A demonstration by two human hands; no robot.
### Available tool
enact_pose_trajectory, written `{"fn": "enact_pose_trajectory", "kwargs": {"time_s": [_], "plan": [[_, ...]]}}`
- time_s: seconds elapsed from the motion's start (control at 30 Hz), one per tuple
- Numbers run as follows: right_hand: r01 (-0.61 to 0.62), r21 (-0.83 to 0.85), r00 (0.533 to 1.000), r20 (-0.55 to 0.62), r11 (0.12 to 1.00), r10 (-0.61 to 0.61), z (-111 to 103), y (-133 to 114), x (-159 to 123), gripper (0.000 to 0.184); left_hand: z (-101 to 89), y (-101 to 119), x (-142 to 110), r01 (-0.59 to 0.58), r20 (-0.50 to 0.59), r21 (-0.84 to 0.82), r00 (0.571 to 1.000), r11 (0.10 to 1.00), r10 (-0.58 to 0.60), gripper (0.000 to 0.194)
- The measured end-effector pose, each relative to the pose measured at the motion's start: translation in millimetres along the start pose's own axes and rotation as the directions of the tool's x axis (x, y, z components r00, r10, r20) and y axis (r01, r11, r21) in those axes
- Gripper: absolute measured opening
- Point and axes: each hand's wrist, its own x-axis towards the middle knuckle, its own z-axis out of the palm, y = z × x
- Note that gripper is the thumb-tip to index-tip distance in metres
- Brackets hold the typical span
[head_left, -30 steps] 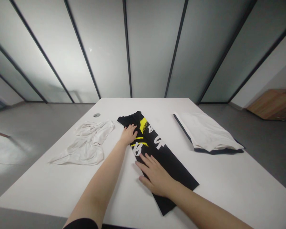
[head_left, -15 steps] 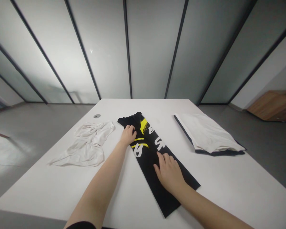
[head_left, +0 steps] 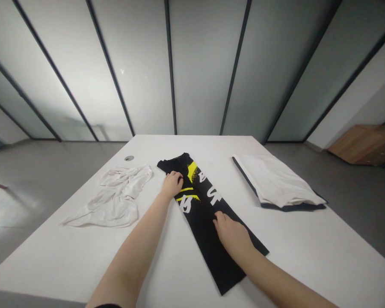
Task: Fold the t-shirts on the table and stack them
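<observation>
- Lying slantwise across the white table (head_left: 167,278), a black printed shirt (head_left: 205,239) forms a long, narrow shape, collar end far off and hem end toward the near edge.
- Left hand (head_left: 172,185): on the shirt's upper part, fingers bent, beside the yellow stripes (head_left: 186,189); whether cloth is pinched cannot be told.
- Right hand (head_left: 234,235): over the shirt's lower half, below the white lettering (head_left: 186,204), fingers curled and thumb close to them; whether they clasp fabric cannot be told.
- Left of the shirt, well apart from the right hand: a crumpled white garment (head_left: 115,211).
- Right: folded white cloth (head_left: 276,179) atop dark cloth (head_left: 291,208).
- Beyond the table: a frosted glass partition (head_left: 202,64).
</observation>
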Motion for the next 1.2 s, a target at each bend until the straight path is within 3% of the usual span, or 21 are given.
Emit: {"fn": "enact_pose_trajectory", "kwargs": {"time_s": [0.23,0.5,0.63,0.73,0.8,0.87,0.93,1.0,1.1,1.2], "plan": [[0.066,0.021,0.996,0.06,0.998,-0.067,3.1,29.8,-9.6,0.011,-4.9,1.0,-1.3,-0.023,-0.017,-0.015,1.0,1.0,0.023,0.022],[0.053,0.185,0.983,0.164,0.981,-0.084,7.3,109.4,-26.9,0.011,-9.1,-5.6,-0.9,-0.021,-0.026,-0.076,0.999,0.997,0.019,0.044],[-0.017,0.263,0.951,0.301,0.965,-0.065,-14.5,144.1,-27.2,0.012,-13.9,-25.5,-1.2,0.125,-0.071,0.022,0.99,0.992,-0.123,0.054],[-0.076,0.237,0.9,0.435,0.969,-0.036,-43.3,151.7,-19.5,0.009,-20.3,-45.8,-1.9,0.215,-0.053,0.018,0.975,0.976,-0.214,0.048],[-0.111,0.136,0.848,0.53,0.985,0.022,-62.4,143.5,-7.8,0.009,-24.5,-57.8,-2.2,0.223,-0.001,-0.018,0.975,0.975,-0.223,0.036],[-0.124,0.107,0.859,0.51,0.987,0.053,-76.8,124.9,9.5,0.015,-27.4,-66.6,-2.1,0.196,0.036,-0.042,0.98,0.98,-0.194,0.027],[-0.106,0.192,0.932,0.36,0.976,0.03,-84.2,98.4,31.5,0.017,-28.7,-71.8,-1.8,0.157,0.042,-0.053,0.987,0.986,-0.155,0.022],[-0.079,0.316,0.971,0.239,0.945,0.001,-84.4,68.6,56.3,0.021,-28.8,-73.6,-1.6,0.129,0.033,-0.074,0.991,0.989,-0.127,0.019],[0.06,0.487,0.991,0.075,0.871,-0.11,-73.4,25.6,95.7,0.024,-27.9,-71.4,-1.8,0.105,0.0,-0.177,0.994,0.979,-0.106,0.017],[0.134,0.595,0.99,-0.038,0.793,-0.139,-53.3,-9.3,133.7,0.031,-26.0,-65.8,-2.1,0.063,-0.052,-0.315,0.995,0.947,-0.083,0.016]]}}
